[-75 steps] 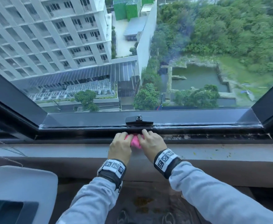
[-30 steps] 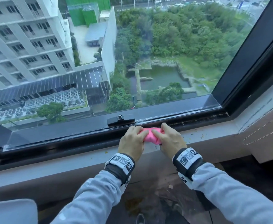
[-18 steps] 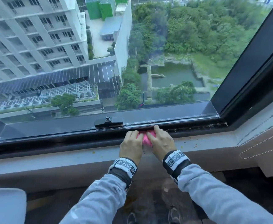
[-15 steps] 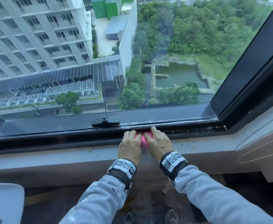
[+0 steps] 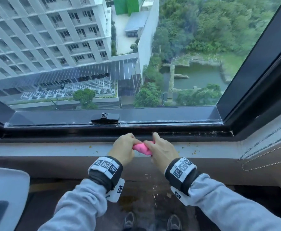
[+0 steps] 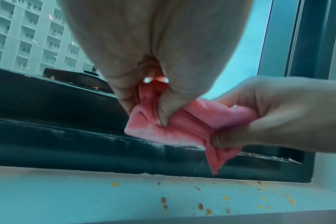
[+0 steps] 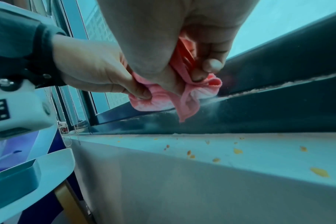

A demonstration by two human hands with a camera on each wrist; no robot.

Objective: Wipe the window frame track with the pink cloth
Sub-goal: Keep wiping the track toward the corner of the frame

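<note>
The pink cloth (image 5: 142, 148) is bunched between both hands, lifted a little off the sill in front of the dark window frame track (image 5: 186, 132). My left hand (image 5: 124, 147) grips its left end, fingers curled round the folds of the cloth (image 6: 175, 125). My right hand (image 5: 161, 150) pinches the right end, and a corner of the cloth (image 7: 184, 97) hangs down. Pale grit lies along the track (image 7: 278, 86) to the right of the hands.
Yellow crumbs are scattered on the pale sill (image 5: 203, 148), and some are falling toward the floor (image 5: 153, 187). A black window latch (image 5: 105, 117) sits behind the hands. Bead cords (image 5: 269, 157) hang at right. A white chair (image 5: 5, 189) stands at lower left.
Both hands have drawn the cloth back out of the track and lifted it over the sill. Crumbs now fall below the hands.
</note>
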